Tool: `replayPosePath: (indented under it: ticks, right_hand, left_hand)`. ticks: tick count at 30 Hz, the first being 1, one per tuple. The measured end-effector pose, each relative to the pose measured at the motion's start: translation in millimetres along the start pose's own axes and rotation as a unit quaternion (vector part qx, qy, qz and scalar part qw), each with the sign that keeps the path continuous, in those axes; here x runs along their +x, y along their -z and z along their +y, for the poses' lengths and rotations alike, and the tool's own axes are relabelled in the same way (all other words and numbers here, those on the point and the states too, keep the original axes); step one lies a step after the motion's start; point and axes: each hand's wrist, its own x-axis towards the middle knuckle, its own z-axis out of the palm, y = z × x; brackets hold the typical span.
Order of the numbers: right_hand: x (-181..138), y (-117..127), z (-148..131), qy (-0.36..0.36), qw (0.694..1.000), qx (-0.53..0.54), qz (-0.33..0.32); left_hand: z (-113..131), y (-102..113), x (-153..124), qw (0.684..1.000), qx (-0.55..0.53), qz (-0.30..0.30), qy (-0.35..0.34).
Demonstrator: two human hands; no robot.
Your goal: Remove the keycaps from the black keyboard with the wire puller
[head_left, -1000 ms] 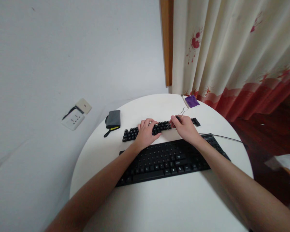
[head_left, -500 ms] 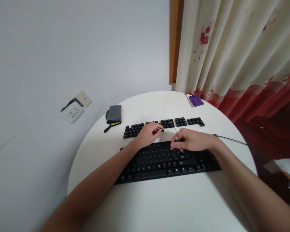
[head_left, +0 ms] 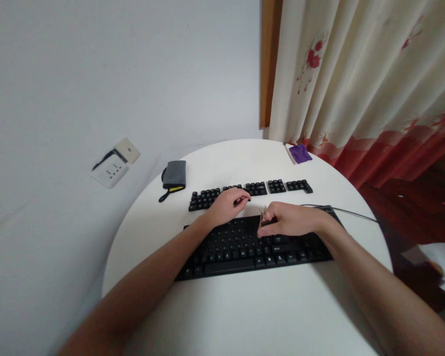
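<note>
Black keyboard (head_left: pixel 228 267), near part of surface (head_left: pixel 244 311): middle rows look largely stripped, nearest row still capped. Loose keycaps (head_left: pixel 255 189) lined up beyond. Right hand (head_left: pixel 291 220) pinches wire tool (head_left: pixel 269 223); left hand (head_left: pixel 228 205) curled beside keycaps, cannot tell whether gripping.

A single head-worn camera looks forward and down, close over the table (head_left: pixel 222 316), with the keyboard (head_left: pixel 244 249) below centre, wall (head_left: pixel 126 69) at upper left, curtain (head_left: pixel 356 74) at upper right.
</note>
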Motion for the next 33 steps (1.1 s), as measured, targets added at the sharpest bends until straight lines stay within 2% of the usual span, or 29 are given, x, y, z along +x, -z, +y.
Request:
replayPosePath:
  ticks: [5, 10, 15, 18, 24, 30, 33]
  right_hand:
    - [9.9, -3.9, 5.9, -0.025, 0.997, 0.0, 0.07]
    - [15.8, -1.9, 8.6, -0.01, 0.997, 0.018, 0.074]
    - [23.0, -0.6, 11.9, 0.015, 0.967, -0.021, 0.253]
    - [27.0, -2.5, 13.3, 0.022, 0.949, -0.023, 0.315]
    - [30.8, -7.0, 12.9, 0.047, 0.938, -0.006, 0.342]
    - [35.0, -12.6, 15.1, 0.059, 0.925, -0.039, 0.373]
    - [37.7, -17.3, 16.6, 0.04, 0.913, -0.056, 0.403]
  left_hand:
    - [-0.2, 0.0, 0.0, 1.0, -0.005, -0.01, -0.002]
    - [0.4, 0.6, -0.1, 1.0, -0.007, -0.007, -0.008]
    - [2.0, 3.4, -1.2, 0.999, -0.03, 0.012, -0.008]
    - [3.9, 5.3, -2.1, 0.998, -0.06, -0.002, -0.01]
    - [7.4, 5.6, -2.0, 0.993, -0.111, -0.036, -0.022]
    - [3.4, 0.6, -1.6, 0.992, -0.121, 0.021, 0.002]
    - [2.5, -0.9, -1.4, 0.992, -0.119, 0.041, 0.009]
